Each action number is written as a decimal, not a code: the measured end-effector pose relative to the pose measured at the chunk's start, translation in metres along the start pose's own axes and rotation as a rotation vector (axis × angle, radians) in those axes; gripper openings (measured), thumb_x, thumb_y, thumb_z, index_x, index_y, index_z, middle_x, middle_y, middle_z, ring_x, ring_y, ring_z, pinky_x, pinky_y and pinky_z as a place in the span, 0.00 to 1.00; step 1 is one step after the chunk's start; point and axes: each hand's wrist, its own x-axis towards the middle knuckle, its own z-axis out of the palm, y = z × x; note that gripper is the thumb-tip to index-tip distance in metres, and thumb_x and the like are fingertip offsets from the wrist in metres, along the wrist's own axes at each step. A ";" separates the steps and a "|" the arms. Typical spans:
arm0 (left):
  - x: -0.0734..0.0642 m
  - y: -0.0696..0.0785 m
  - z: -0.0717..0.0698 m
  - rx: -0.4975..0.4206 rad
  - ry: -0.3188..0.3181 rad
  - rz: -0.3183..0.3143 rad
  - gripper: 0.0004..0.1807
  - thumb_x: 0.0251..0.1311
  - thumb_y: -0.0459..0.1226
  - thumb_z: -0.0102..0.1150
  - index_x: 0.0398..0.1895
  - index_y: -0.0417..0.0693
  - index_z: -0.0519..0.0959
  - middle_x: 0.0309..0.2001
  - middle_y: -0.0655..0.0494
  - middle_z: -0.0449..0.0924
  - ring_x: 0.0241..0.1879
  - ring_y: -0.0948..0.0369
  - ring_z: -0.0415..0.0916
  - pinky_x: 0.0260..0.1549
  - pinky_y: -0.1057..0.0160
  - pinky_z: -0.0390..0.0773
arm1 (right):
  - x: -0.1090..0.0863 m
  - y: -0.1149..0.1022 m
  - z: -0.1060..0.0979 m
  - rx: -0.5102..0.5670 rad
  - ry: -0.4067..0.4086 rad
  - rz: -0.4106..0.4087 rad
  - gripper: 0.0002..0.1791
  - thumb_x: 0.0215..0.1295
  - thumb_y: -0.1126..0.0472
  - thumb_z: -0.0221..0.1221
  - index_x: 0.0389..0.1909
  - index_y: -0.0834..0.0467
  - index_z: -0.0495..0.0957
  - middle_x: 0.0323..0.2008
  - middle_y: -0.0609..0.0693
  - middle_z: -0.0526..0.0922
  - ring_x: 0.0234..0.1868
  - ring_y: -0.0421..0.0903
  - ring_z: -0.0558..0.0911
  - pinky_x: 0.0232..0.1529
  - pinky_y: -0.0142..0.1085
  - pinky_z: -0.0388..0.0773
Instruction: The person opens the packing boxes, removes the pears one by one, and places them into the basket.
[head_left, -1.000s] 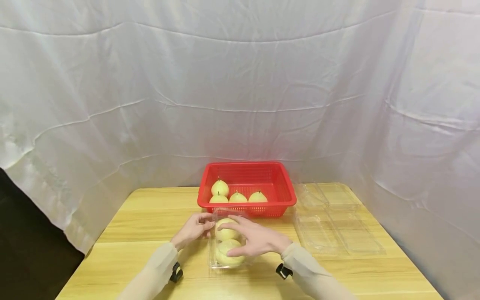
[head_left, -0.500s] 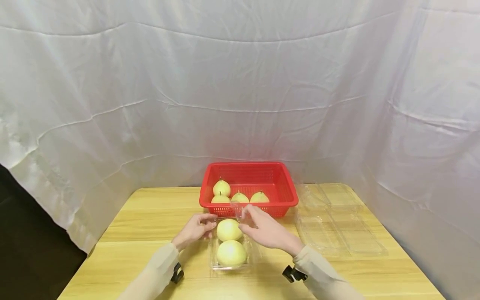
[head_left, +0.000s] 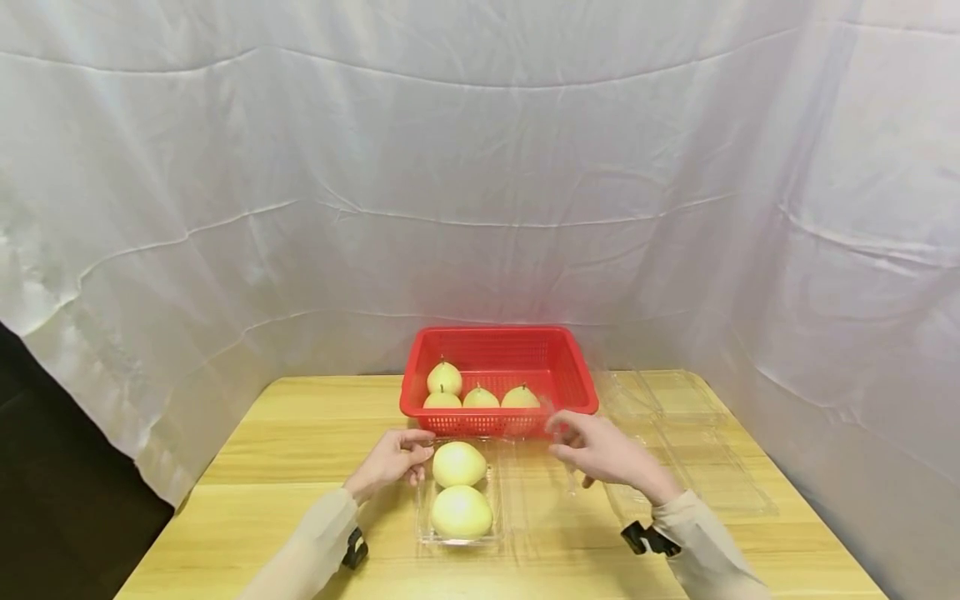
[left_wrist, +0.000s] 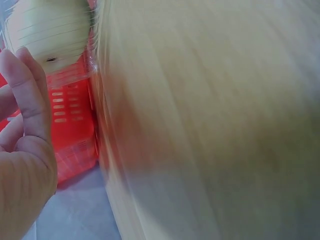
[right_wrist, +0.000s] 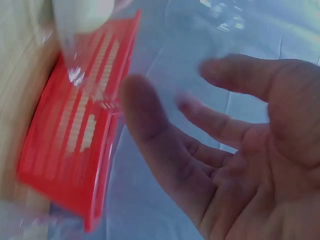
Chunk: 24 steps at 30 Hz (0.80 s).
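Observation:
A clear plastic clamshell container (head_left: 459, 540) lies on the table with two pale yellow pears (head_left: 461, 512) inside. At its far left corner, my left hand (head_left: 390, 460) pinches the edge between thumb and fingers. In the left wrist view the left fingertips (left_wrist: 24, 55) are right at the plastic, close to one pear (left_wrist: 50, 35). My right hand (head_left: 603, 454) is to the right of the container, thumb and fingers apart. The right wrist view shows a gap between the right thumb and fingers (right_wrist: 145, 105). The clear lid (head_left: 517, 500) is faintly visible, swung to the right.
Behind the container stands a red basket (head_left: 498, 333) holding several pears (head_left: 444, 379). More clear plastic containers (head_left: 720, 475) lie at the right side of the table (head_left: 300, 417). Pale curtains (head_left: 480, 208) surround the table.
My right hand has moved off the pears and away to the right, and the lid has opened along with it, uncovering the pears. The left hand has stayed at the container's edge.

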 end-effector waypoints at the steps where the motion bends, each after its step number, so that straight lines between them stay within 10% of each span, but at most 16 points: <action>1: 0.000 0.000 0.000 -0.001 0.002 0.002 0.24 0.67 0.30 0.54 0.64 0.26 0.67 0.30 0.49 0.76 0.19 0.66 0.74 0.18 0.70 0.76 | -0.002 0.005 -0.003 0.003 -0.010 0.013 0.16 0.65 0.61 0.61 0.52 0.59 0.74 0.35 0.54 0.81 0.27 0.47 0.81 0.19 0.42 0.80; 14: 0.001 0.003 0.007 -0.011 0.046 -0.011 0.24 0.67 0.30 0.55 0.64 0.27 0.68 0.32 0.46 0.76 0.19 0.65 0.73 0.17 0.70 0.76 | -0.008 0.050 0.006 -0.059 -0.046 0.164 0.15 0.60 0.69 0.62 0.47 0.70 0.76 0.22 0.59 0.81 0.14 0.46 0.79 0.16 0.42 0.79; 24: 0.005 0.002 0.011 0.007 0.105 -0.012 0.22 0.66 0.31 0.57 0.61 0.30 0.71 0.24 0.49 0.77 0.15 0.65 0.73 0.15 0.69 0.75 | -0.006 0.045 0.015 -0.253 0.088 0.182 0.20 0.59 0.62 0.67 0.49 0.67 0.79 0.40 0.64 0.84 0.12 0.46 0.76 0.15 0.36 0.75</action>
